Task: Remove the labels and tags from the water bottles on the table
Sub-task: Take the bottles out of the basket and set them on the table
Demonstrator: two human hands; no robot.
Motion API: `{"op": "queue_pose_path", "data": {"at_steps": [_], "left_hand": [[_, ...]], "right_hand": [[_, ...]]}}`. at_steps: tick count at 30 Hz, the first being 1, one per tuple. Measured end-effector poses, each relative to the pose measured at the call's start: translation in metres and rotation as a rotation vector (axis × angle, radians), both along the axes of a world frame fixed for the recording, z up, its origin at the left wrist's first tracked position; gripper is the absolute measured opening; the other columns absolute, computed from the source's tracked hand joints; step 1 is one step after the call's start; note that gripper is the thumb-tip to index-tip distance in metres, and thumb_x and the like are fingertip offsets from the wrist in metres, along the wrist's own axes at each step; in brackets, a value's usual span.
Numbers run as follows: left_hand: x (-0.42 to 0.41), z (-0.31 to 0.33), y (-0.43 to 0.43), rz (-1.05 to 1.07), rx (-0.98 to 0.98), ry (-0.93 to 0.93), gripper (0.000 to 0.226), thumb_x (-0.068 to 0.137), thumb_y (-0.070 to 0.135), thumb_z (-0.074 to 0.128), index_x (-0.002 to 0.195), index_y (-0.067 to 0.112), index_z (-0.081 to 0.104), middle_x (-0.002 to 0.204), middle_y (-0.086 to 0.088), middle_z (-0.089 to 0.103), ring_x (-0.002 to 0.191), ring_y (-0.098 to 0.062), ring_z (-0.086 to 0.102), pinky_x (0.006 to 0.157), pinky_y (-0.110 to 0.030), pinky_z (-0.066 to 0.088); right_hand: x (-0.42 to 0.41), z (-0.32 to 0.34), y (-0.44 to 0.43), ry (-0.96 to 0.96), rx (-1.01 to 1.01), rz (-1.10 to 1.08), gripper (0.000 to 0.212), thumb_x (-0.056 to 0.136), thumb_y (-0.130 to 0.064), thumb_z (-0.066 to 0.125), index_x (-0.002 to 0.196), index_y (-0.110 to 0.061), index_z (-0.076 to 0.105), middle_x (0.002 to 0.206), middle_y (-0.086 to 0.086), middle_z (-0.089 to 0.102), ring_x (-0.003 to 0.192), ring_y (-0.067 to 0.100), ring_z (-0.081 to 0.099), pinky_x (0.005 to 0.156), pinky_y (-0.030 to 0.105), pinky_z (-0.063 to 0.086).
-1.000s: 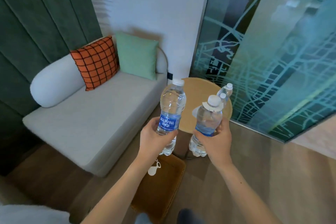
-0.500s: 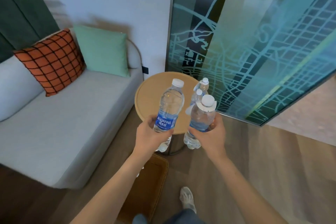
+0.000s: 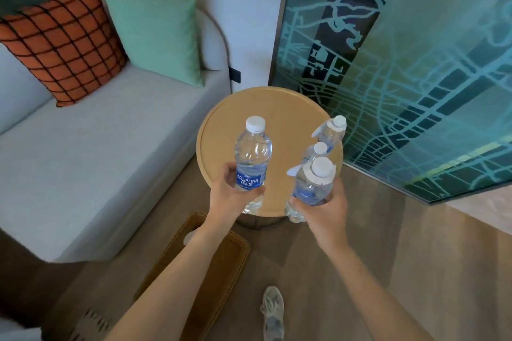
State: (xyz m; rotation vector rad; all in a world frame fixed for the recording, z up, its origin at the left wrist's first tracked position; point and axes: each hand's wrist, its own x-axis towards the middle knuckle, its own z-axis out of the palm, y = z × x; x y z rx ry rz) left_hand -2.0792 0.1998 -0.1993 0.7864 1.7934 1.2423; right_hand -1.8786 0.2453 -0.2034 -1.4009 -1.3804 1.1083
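My left hand (image 3: 231, 198) grips a clear water bottle (image 3: 252, 152) with a blue label and a white cap, held upright over the near left rim of the round wooden table (image 3: 227, 130). My right hand (image 3: 324, 209) holds a second bottle (image 3: 313, 184) that has a blue label and a white paper tag around its neck. Two more bottles stand on the table's right side: a near bottle (image 3: 314, 151) and a far bottle (image 3: 331, 130) with a white neck tag.
A grey sofa (image 3: 97, 147) with an orange checked cushion (image 3: 66, 44) and a green cushion (image 3: 155, 28) lies to the left. A patterned glass panel (image 3: 415, 63) stands to the right. A brown tray-like mat (image 3: 199, 266) lies on the wooden floor near my foot (image 3: 273, 310).
The view has moved closer and tilted down over the round table. Both hands still hold their bottles, now above the table's near edge.
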Motion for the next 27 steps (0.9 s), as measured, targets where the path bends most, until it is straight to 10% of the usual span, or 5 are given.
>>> {"op": "queue_pose_path", "data": {"at_steps": [19, 27], "left_hand": [[-0.033, -0.158, 0.062, -0.023, 0.138, 0.044, 0.066, 0.058, 0.002, 0.092, 0.108, 0.027, 0.056, 0.102, 0.017, 0.067, 0.099, -0.003, 0.066, 0.081, -0.013, 0.051], [-0.035, -0.183, 0.069, 0.007, 0.171, 0.038, 0.069, 0.059, 0.004, 0.091, 0.106, 0.037, 0.053, 0.098, 0.029, 0.066, 0.095, 0.006, 0.063, 0.083, -0.015, 0.052]], "right_hand": [[-0.056, -0.147, 0.068, 0.120, 0.132, -0.017, 0.075, 0.063, 0.016, 0.086, 0.125, -0.013, 0.055, 0.109, -0.019, 0.069, 0.102, 0.002, 0.067, 0.084, 0.013, 0.051], [-0.061, -0.170, 0.072, 0.092, 0.169, -0.012, 0.076, 0.063, 0.020, 0.084, 0.118, -0.020, 0.051, 0.100, -0.035, 0.066, 0.088, -0.013, 0.064, 0.066, 0.002, 0.048]]}}
